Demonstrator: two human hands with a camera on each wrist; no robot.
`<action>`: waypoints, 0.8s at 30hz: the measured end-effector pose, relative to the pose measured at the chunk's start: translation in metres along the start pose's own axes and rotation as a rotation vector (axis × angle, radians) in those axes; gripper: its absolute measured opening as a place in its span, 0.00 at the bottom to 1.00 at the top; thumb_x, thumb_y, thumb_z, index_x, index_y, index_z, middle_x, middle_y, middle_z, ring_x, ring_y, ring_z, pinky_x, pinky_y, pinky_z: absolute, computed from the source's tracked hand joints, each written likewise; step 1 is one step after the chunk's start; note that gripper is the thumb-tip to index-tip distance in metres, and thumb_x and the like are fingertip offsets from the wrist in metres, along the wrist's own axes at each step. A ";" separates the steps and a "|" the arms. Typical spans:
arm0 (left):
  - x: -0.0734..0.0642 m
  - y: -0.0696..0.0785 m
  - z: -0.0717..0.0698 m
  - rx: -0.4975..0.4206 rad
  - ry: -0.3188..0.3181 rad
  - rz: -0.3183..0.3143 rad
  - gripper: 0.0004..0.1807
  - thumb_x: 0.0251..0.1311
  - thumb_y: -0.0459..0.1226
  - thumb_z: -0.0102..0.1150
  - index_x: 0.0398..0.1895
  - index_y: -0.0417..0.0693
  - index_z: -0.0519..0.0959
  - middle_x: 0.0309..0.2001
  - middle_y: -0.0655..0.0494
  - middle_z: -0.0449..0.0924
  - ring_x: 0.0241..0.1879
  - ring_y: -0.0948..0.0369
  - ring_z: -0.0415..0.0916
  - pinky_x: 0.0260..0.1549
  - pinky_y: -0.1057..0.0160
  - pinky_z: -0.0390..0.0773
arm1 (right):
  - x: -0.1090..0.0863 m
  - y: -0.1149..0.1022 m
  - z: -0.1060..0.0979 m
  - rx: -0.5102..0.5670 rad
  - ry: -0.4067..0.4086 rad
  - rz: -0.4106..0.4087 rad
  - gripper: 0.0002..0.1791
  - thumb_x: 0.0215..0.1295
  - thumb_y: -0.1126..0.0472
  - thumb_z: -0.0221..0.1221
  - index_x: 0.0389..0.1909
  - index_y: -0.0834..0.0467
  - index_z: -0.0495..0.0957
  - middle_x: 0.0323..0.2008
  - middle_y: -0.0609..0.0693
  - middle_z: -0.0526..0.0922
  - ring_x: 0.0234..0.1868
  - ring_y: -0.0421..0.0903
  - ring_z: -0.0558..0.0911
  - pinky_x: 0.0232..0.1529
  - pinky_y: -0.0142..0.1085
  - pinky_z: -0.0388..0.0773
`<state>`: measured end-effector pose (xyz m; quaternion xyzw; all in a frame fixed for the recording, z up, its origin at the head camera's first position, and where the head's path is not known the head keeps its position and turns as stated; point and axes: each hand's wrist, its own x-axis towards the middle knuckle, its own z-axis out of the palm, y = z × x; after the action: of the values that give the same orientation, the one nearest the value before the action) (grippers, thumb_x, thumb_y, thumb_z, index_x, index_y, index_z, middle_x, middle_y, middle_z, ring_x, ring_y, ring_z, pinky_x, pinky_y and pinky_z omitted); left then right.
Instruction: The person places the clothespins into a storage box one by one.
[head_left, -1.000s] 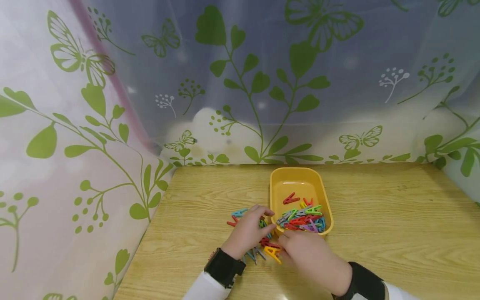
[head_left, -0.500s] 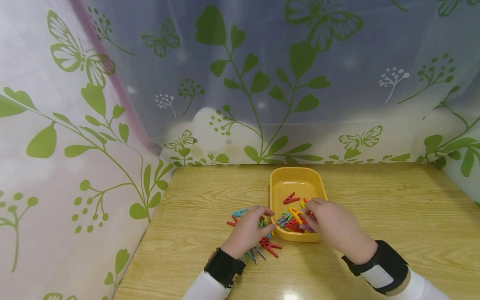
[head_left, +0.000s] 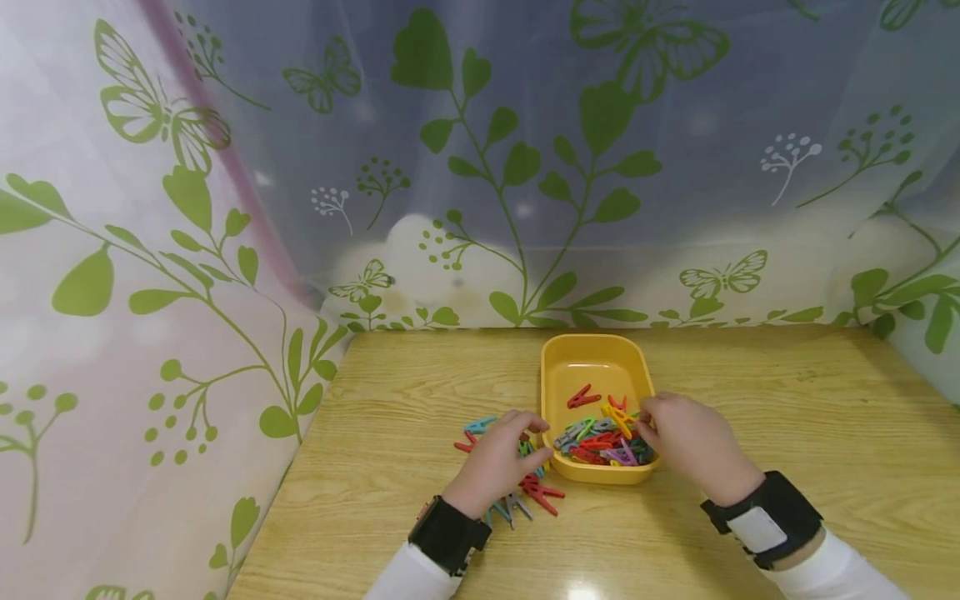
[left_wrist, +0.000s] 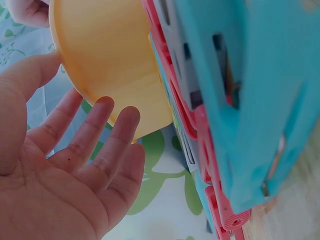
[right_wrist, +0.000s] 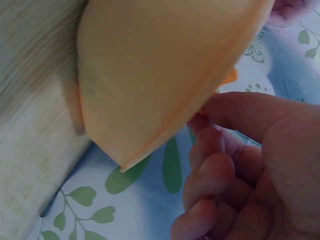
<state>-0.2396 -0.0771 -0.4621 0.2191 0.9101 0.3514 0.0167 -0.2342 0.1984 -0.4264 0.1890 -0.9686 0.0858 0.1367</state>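
Note:
A yellow plastic box (head_left: 600, 476) holds a heap of coloured clothespins (head_left: 596, 442) at its near end. Over the heap's right side, my right hand (head_left: 693, 442) pinches an orange-yellow clothespin (head_left: 619, 420); in the right wrist view the box wall hides most of that clothespin (right_wrist: 230, 77). My left hand (head_left: 497, 465) lies at the box's left rim with fingers spread, thumb tip right at the rim in the left wrist view, and nothing in its palm (left_wrist: 55, 200). Beside and under it is a pile of loose clothespins, among them a red one (head_left: 542, 493) and a light blue one (left_wrist: 250, 100).
The box stands on a wooden table (head_left: 787, 417). Inside it, a single red clothespin (head_left: 582, 397) lies apart from the heap. A curtain (head_left: 480, 208) with green leaves and butterflies hangs behind the table and along its left side.
My right hand has picked the orange-yellow clothespin from the pile, carried it up over the box and shifted it right toward the right rim. My left hand has stayed in place.

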 end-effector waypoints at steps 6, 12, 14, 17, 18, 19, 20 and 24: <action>0.000 0.001 0.000 0.001 0.005 0.002 0.18 0.69 0.42 0.67 0.58 0.48 0.81 0.54 0.55 0.81 0.52 0.55 0.79 0.47 0.62 0.79 | 0.000 0.006 0.007 -0.025 -0.022 0.015 0.09 0.60 0.61 0.73 0.27 0.59 0.83 0.22 0.47 0.76 0.20 0.39 0.71 0.20 0.33 0.71; -0.001 0.001 0.000 -0.002 0.001 0.000 0.18 0.69 0.42 0.66 0.58 0.48 0.81 0.54 0.54 0.81 0.52 0.55 0.79 0.48 0.61 0.79 | -0.002 0.006 0.011 -0.028 -0.033 0.009 0.09 0.60 0.61 0.73 0.27 0.59 0.82 0.21 0.47 0.77 0.20 0.39 0.71 0.20 0.34 0.71; -0.001 0.000 0.000 -0.004 0.001 0.000 0.18 0.69 0.42 0.67 0.58 0.48 0.81 0.54 0.54 0.81 0.52 0.54 0.79 0.48 0.61 0.79 | -0.002 0.006 0.012 -0.029 -0.037 0.012 0.10 0.60 0.61 0.73 0.26 0.58 0.82 0.21 0.47 0.76 0.20 0.39 0.70 0.20 0.34 0.70; 0.000 0.000 0.000 -0.007 0.002 0.000 0.18 0.69 0.42 0.66 0.58 0.48 0.81 0.54 0.54 0.81 0.51 0.54 0.79 0.48 0.61 0.79 | -0.002 0.007 0.013 -0.034 -0.043 0.016 0.11 0.60 0.60 0.73 0.25 0.58 0.81 0.20 0.46 0.74 0.20 0.39 0.69 0.20 0.33 0.69; 0.000 0.000 0.000 -0.006 0.003 0.001 0.18 0.69 0.42 0.66 0.58 0.48 0.81 0.54 0.54 0.81 0.51 0.54 0.79 0.48 0.61 0.78 | -0.003 0.007 0.013 -0.034 -0.044 0.015 0.11 0.60 0.60 0.73 0.25 0.58 0.81 0.20 0.46 0.73 0.20 0.39 0.69 0.20 0.33 0.68; 0.000 0.000 0.000 -0.006 0.003 0.001 0.18 0.69 0.42 0.66 0.58 0.48 0.81 0.54 0.55 0.81 0.51 0.54 0.79 0.48 0.61 0.79 | -0.003 0.007 0.013 -0.036 -0.042 0.013 0.11 0.60 0.60 0.73 0.25 0.58 0.81 0.20 0.46 0.74 0.20 0.39 0.69 0.20 0.33 0.69; 0.000 0.000 0.000 -0.004 0.005 0.002 0.18 0.69 0.42 0.66 0.58 0.48 0.81 0.54 0.55 0.81 0.51 0.54 0.79 0.47 0.61 0.79 | -0.003 0.007 0.013 -0.038 -0.041 0.013 0.11 0.60 0.60 0.74 0.25 0.58 0.81 0.20 0.46 0.74 0.19 0.39 0.69 0.20 0.34 0.69; -0.001 0.001 0.000 0.005 0.005 0.002 0.18 0.69 0.43 0.66 0.59 0.49 0.80 0.54 0.56 0.81 0.51 0.56 0.79 0.47 0.63 0.78 | -0.005 0.003 0.011 -0.045 0.001 0.015 0.11 0.59 0.59 0.74 0.27 0.59 0.83 0.20 0.47 0.76 0.19 0.39 0.70 0.19 0.34 0.70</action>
<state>-0.2384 -0.0770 -0.4613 0.2191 0.9109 0.3495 0.0132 -0.2331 0.2004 -0.4386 0.1785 -0.9717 0.0649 0.1407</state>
